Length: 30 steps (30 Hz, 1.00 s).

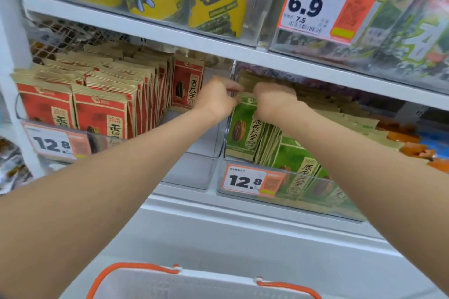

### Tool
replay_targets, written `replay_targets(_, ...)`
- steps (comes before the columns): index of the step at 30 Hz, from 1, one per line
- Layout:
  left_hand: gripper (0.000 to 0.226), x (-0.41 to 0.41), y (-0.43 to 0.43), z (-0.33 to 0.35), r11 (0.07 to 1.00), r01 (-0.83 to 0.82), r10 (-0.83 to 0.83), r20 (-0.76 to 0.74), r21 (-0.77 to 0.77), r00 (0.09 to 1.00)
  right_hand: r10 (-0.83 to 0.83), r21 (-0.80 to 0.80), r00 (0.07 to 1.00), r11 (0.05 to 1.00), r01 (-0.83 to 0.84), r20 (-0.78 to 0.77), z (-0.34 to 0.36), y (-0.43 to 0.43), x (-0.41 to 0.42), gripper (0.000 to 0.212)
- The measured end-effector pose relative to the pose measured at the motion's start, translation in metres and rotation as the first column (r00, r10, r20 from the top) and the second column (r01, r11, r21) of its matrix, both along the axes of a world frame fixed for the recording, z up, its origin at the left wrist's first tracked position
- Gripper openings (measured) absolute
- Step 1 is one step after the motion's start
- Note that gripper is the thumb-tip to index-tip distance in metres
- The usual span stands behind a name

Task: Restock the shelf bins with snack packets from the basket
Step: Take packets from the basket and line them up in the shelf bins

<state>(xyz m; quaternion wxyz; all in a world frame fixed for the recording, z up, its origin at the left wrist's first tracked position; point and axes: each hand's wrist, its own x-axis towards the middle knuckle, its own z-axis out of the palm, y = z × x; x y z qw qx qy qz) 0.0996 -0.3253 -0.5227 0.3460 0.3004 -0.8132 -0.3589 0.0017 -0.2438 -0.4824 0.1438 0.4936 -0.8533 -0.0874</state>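
Mid-frame, your left hand (pixel 216 98) and right hand (pixel 274 102) both pinched the top edge of a green-fronted kraft-paper seed packet (pixel 243 128), presumably to seat it upright and label-forward in the clear plastic shelf bin (pixel 315 205), with the grey orange-handled basket (pixel 184 284) waiting bottom centre.

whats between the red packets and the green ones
Head view: a bare stretch of the clear bin, one lone red packet upright at its back, then the clear bin wall. The left hand reaches over it.
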Motion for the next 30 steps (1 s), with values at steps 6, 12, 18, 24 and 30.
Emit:
replay_targets(6, 0.017, 0.004, 0.005, -0.009, 0.996, -0.023, 0.027, -0.045, 0.086, 0.999, -0.047, 0.024, 0.996, 0.999, 0.045, 0.078, -0.001, -0.001, -0.01, 0.041)
replay_targets(12, 0.017, 0.016, 0.021, -0.012, 0.997, -0.055, 0.057, -0.053, 0.052, 0.997, 0.058, -0.115, 0.993, 0.992, -0.046, 0.106, -0.001, 0.014, -0.008, 0.039)
replay_targets(18, 0.025, 0.043, 0.06, -0.015, 0.986, -0.161, 0.164, -0.136, 0.034, 0.977, 0.387, -0.412, 0.921, 0.833, -0.368, -0.04, -0.007, 0.059, 0.02, 0.02)
replay_targets(24, 0.025, 0.084, 0.118, -0.033, 0.997, -0.069, 0.068, 0.016, 0.043, 0.998, 0.517, -0.592, 0.85, 0.719, -0.365, 0.104, -0.042, 0.119, 0.07, 0.011)
replay_targets(30, 0.018, 0.132, 0.161, -0.109, 0.966, 0.014, -0.112, 0.37, 0.259, 0.922, 0.336, -0.386, 0.764, 0.914, -0.124, 0.551, -0.153, 0.178, 0.098, 0.016)
